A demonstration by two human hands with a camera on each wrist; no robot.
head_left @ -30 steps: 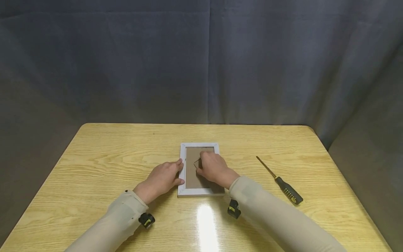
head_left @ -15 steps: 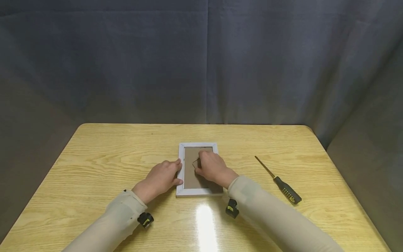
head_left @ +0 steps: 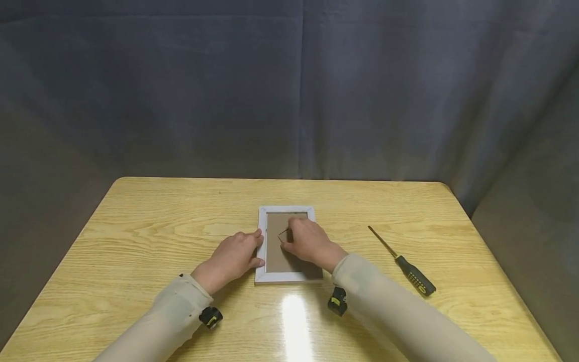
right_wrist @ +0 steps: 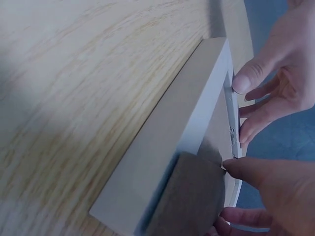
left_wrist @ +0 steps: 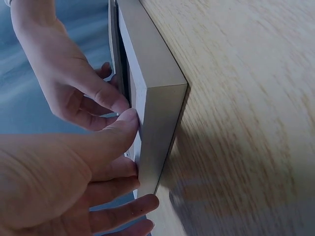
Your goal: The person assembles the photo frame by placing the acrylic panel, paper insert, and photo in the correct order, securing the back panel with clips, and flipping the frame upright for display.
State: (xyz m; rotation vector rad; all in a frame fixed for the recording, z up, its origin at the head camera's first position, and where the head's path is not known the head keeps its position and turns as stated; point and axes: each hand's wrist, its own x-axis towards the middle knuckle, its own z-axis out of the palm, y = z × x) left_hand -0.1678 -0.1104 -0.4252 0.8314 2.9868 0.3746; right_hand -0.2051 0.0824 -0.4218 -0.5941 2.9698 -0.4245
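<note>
A white picture frame (head_left: 285,278) lies face down on the wooden table, its brown backing board (head_left: 274,260) showing inside the rim. My left hand (head_left: 229,256) holds the frame's left side, with the thumb on the rim. Over the middle of the backing, my right hand (head_left: 309,242) pinches the edge of a brown flap (right_wrist: 192,196) that stands up from the board. Only a thin corner of this flap shows past the fingers in the head view. In the left wrist view, the thumb (left_wrist: 123,128) presses at the rim near the frame's corner.
To the right of the frame lies a screwdriver (head_left: 415,275) with a black and yellow handle, its shaft pointing away to the upper left. Dark grey curtains (head_left: 217,100) hang behind the table and at both sides. A bright reflection shines on the table (head_left: 244,322) in front.
</note>
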